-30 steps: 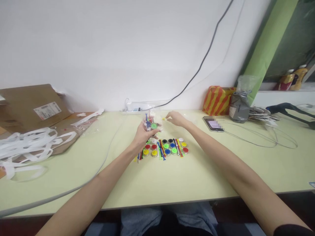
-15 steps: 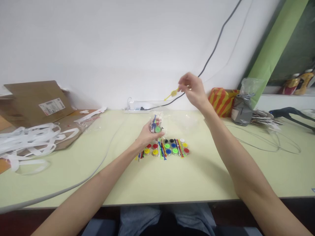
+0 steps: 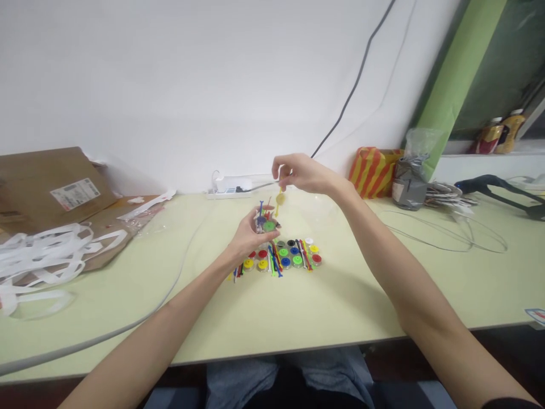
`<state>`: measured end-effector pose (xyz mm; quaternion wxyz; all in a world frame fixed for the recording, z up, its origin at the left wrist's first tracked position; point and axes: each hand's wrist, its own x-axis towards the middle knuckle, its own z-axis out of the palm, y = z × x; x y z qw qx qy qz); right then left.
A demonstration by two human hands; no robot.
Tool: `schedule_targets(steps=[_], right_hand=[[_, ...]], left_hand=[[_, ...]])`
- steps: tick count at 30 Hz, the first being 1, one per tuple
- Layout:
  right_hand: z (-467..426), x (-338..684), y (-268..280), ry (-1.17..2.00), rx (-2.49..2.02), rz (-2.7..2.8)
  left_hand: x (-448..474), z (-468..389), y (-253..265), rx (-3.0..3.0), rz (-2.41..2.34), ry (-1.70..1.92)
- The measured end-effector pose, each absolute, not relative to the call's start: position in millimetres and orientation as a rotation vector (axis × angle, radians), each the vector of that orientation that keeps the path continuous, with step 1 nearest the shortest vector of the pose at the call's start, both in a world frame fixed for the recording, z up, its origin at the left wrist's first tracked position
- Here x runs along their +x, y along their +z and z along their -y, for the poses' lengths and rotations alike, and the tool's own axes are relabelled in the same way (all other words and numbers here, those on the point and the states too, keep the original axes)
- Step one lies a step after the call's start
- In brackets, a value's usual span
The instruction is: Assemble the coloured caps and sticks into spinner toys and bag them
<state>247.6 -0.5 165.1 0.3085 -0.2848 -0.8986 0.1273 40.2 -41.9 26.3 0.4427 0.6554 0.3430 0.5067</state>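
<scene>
My left hand (image 3: pixel 244 237) is closed round a bunch of small plastic pieces, with a green disc (image 3: pixel 269 226) and a blue stick (image 3: pixel 261 208) showing among them. Just above, my right hand (image 3: pixel 300 172) pinches a yellow disc with a thin stem (image 3: pixel 280 199), which hangs down close to the bunch. On the table below lie several round pieces with coloured tops (image 3: pixel 285 262), in red, yellow, green, blue, black and white. Coloured plastic sticks (image 3: pixel 305 254) lie in groups between them. My left hand hides some of these pieces.
To the left are an opened cardboard box (image 3: pixel 46 184) and a heap of white strapping (image 3: pixel 55 250). A grey cable (image 3: pixel 140 315) crosses the table. A power strip (image 3: pixel 230 190) sits by the wall. A striped bag (image 3: pixel 374 172) and a grey package (image 3: pixel 409 184) stand at right.
My right hand has come down and to the left, bringing the yellow disc close above the bunch in my left hand. The head view has shifted slightly.
</scene>
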Motion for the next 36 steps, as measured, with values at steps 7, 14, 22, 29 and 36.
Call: schedule_targets(steps=[7, 14, 22, 29, 36], right_hand=[[3, 236, 165, 0.294, -0.787, 2.357], [1, 233, 167, 0.215, -0.717, 2.248], [8, 234, 169, 0.480, -0.729, 2.525], [4, 233, 166, 0.271, -0.903, 2.467], [13, 231, 168, 0.371, -0.849, 2.571]], left_hand=[[43, 47, 31, 1.621, -0.774, 1.149], [42, 52, 36, 1.659, -0.771, 1.069], [44, 55, 39, 1.660, -0.748, 1.044], [44, 54, 40, 1.691, -0.749, 1.076], [46, 56, 41, 1.690, -0.802, 1.079]])
